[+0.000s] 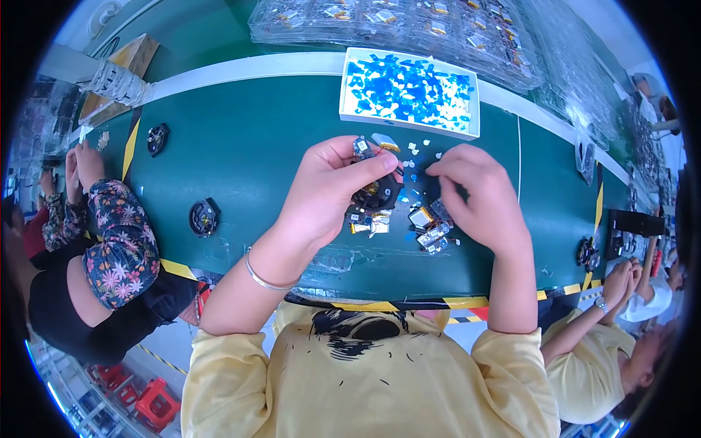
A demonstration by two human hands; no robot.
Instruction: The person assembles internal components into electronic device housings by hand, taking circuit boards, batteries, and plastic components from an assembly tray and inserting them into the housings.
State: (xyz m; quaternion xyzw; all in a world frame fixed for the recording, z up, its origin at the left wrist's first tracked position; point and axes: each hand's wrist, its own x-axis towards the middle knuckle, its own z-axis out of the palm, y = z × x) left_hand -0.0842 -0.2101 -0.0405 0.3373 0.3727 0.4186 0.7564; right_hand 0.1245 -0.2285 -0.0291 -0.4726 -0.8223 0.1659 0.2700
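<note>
My left hand (332, 186) grips a round black part (380, 193) just above the green desk (248, 146), thumb and fingers closed around it, with a small grey component (362, 147) pinched at my fingertips on top. My right hand (475, 190) is curled shut just beside it, fingertips pinched together; whether they hold something I cannot tell. It looks to me like a fitting step, a small piece going onto the black part, and the next move calls for fine alignment and steady fingertips.

Under my hands lie small silver pouch cells (431, 226) and scattered bits of blue film (410, 177). Beyond them sits a white rectangular tray (467, 131) full of blue film scraps, and behind that, clear plastic trays (409, 22) with rows of small parts. Yellow-and-black striped tape (409, 304) marks the near desk edge. Two more black round parts (204, 217) lie to my left.
</note>
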